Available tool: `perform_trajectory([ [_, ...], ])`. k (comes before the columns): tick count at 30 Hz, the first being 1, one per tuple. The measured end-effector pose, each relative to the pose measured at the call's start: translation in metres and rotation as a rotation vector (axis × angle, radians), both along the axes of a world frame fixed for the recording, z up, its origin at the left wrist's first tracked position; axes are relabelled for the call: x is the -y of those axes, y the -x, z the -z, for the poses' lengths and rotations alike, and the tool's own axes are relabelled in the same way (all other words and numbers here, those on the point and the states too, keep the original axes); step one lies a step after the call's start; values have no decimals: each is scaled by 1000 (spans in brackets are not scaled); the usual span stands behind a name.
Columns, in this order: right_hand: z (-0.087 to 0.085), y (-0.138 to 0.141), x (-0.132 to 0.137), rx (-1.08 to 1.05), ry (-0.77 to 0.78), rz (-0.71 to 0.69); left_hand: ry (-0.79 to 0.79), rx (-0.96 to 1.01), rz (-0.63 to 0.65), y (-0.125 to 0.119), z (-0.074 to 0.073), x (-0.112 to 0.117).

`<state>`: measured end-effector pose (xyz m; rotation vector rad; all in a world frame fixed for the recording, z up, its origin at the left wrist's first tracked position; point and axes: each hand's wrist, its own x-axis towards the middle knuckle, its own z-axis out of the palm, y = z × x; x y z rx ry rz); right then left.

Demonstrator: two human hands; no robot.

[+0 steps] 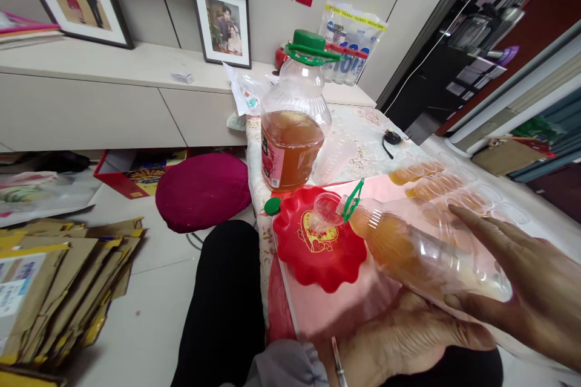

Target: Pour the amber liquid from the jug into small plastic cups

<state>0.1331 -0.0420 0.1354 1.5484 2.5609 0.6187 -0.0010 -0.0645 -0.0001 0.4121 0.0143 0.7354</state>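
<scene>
A clear plastic jug (422,248) of amber liquid lies tilted almost on its side, uncapped mouth pointing left over a small clear cup (325,213). The cup stands on a red scalloped plate (318,254). My left hand (399,338) cradles the jug from beneath. My right hand (526,278) grips its base, fingers wrapped over the top. A loose green cap (272,206) lies beside the plate. A second jug (295,127) with a green cap stands upright behind, about half full.
Several clear cups of amber liquid (436,178) stand in rows on the pink tray (327,308). A stack of empty cups (333,157) lies on the floral tablecloth. A magenta cushion (202,190) and flattened cardboard (59,290) cover the floor at left.
</scene>
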Motion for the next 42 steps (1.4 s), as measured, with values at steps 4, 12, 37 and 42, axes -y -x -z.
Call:
perform_trajectory([
  [4,1,0,-1,-7,0,-10,-9,-11,6,-4,5,1],
  [12,0,-3,-1,-1,5,12,0,-29,1,-6,11,3],
  [37,3,-5,1,-34,56,75,4,-72,25,2,-3,-1],
  [42,2,-2,1,-44,64,78,-35,-122,36,9,-11,-4],
])
